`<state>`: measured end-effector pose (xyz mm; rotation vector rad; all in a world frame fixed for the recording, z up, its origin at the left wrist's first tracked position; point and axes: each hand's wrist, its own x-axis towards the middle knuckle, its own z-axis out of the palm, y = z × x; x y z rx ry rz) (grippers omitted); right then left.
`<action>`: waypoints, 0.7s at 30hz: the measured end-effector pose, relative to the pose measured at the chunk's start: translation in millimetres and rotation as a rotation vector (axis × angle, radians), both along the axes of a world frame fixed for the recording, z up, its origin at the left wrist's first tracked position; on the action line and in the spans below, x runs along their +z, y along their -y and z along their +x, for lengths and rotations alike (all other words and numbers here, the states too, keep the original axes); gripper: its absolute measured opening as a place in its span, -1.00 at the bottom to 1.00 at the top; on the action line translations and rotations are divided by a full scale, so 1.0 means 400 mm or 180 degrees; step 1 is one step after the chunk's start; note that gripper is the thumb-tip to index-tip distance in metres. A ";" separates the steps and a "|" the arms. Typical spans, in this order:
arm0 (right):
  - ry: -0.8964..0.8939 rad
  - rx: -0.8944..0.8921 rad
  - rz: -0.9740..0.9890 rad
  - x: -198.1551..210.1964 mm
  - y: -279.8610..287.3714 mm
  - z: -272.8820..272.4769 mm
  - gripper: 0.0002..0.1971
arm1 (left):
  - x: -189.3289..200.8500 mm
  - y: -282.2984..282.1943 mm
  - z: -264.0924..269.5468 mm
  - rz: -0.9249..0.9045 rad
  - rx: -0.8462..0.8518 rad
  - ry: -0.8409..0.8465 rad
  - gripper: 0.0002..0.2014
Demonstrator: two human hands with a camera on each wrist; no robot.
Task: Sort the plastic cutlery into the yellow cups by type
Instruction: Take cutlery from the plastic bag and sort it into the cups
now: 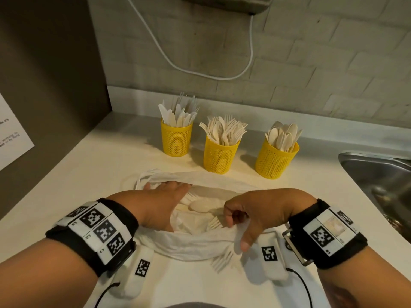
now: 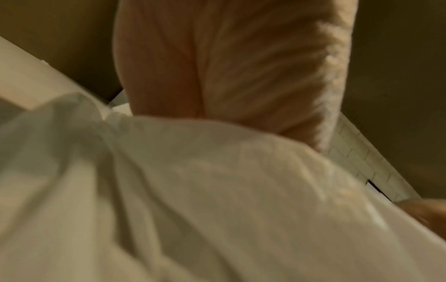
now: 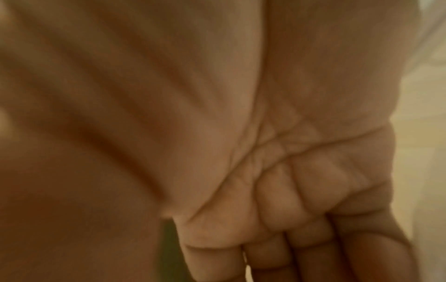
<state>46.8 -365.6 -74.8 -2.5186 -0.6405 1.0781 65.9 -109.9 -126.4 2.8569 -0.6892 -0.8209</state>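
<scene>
Three yellow mesh cups stand in a row at the back of the counter: the left cup [image 1: 176,141] holds knives, the middle cup [image 1: 219,157] forks, the right cup [image 1: 274,162] spoons. In front of them lies an open white plastic bag [image 1: 195,243] with loose cutlery inside, among it a spoon [image 1: 200,206] and a fork [image 1: 214,223]. More forks [image 1: 222,261] show through the bag's near side. My left hand [image 1: 173,190] reaches into the bag with straight fingers by its far rim. My right hand [image 1: 238,227] pinches the bag's near rim, thumb outside. The left wrist view shows only my palm [image 2: 229,66] and the bag [image 2: 193,190].
A steel sink [image 1: 378,174] is sunk into the counter [image 1: 100,174] at the right. A brown panel with a paper sheet [image 1: 11,134] closes off the left side. A white cable [image 1: 222,77] hangs on the brick wall behind the cups.
</scene>
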 end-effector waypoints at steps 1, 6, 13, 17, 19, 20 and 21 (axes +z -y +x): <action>-0.0024 0.0039 0.0009 -0.001 0.002 -0.006 -0.55 | 0.001 -0.002 0.001 -0.0028 -0.0005 0.0029 0.24; 0.0008 0.0027 0.0337 0.005 0.028 -0.011 -0.65 | 0.014 0.001 -0.006 -0.0256 -0.0100 0.0248 0.14; 0.1107 0.0876 -0.0631 -0.033 -0.016 -0.029 -0.73 | 0.042 0.089 -0.035 -0.0655 -0.0371 0.0202 0.12; 0.0999 0.0773 -0.0590 -0.018 -0.006 -0.028 -0.76 | 0.011 0.106 -0.047 -0.0105 -0.0452 0.0034 0.36; 0.1108 0.0675 -0.0517 -0.001 0.016 -0.032 -0.72 | 0.006 0.098 -0.043 0.0130 -0.0439 -0.0006 0.38; 0.1114 0.0642 -0.0559 0.004 0.024 -0.034 -0.72 | 0.004 0.092 -0.036 0.0213 -0.0424 -0.0019 0.38; 0.1057 0.0657 -0.0651 0.008 0.027 -0.038 -0.74 | 0.004 0.086 -0.028 0.0280 -0.0394 -0.0031 0.36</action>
